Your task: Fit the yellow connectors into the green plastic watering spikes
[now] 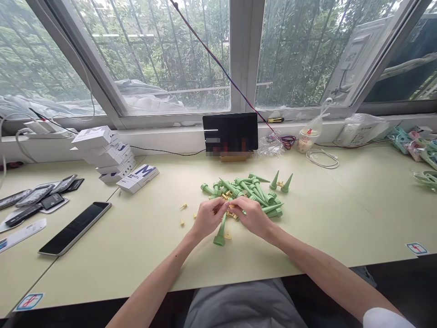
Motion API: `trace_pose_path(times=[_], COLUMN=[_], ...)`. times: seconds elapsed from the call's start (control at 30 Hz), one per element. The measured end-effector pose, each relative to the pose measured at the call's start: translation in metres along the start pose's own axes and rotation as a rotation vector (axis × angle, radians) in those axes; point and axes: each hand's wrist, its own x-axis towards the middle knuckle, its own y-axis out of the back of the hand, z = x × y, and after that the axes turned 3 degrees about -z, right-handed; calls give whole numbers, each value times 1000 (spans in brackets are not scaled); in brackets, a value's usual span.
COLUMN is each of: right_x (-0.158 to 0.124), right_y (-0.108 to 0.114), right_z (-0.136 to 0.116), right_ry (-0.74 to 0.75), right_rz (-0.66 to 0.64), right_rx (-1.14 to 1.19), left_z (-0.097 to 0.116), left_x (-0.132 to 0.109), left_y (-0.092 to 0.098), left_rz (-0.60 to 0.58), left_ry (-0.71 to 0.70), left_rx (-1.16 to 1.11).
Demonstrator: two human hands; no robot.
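Left hand point(209, 217) and right hand point(255, 217) meet at the near side of a pile of green cones point(261, 193) on the pale table point(341, 218). Fingers of both are bent inward, tips almost touching, with a bit of yellow showing between them. I cannot tell which hand grips it, or its shape; knuckles cover most of it. Yellow pieces under the pile are partly hidden by hands and cones, so I get no count. A single green cone point(219, 238) lies below the hands, wide end toward the person; its tip runs up to the fingers, contact unclear. Beside it: a yellow nozzle point(228, 236). Dark screen point(230, 130) carries blurred patches, unreadable to me. Packaged items point(426, 152) run off the right edge.
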Motion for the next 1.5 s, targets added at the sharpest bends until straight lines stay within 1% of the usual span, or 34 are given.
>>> trace_pose_path(times=[0.17, 0.27, 0.37, 0.47, 0.53, 0.63, 1.07, 1.17, 1.4, 1.5], right_x=[1, 1, 1, 2, 3, 3, 3, 3, 4, 4], right_y=[0, 0, 0, 2, 3, 4, 4, 5, 7, 8], right_z=[0, 1, 2, 2, 0, -4, -6, -8, -12, -12], right_ry=[-29, -36, -59, -112, -139, -151, -181, -181, -197, -201], right_rz=[-8, 5, 62, 132, 174, 213, 208, 216, 246, 266], right_rx=[17, 10, 37, 152, 227, 272, 284, 261, 210, 190], left_z=[2, 2, 1, -1, -1, 1, 3, 3, 1, 3], left_x=[0, 0, 0, 0, 0, 0, -1, 0, -1, -2], left_y=[0, 0, 2, 3, 3, 2, 1, 2, 8, 8], left_rz=[-5, 14, 56, 89, 97, 86, 70, 7, -254, -335], left_ry=[2, 8, 27, 47, 54, 53, 53, 63, 94, 109], left_rx=[-1, -12, -47, -76, -77, -57, -31, -43, -5, 34])
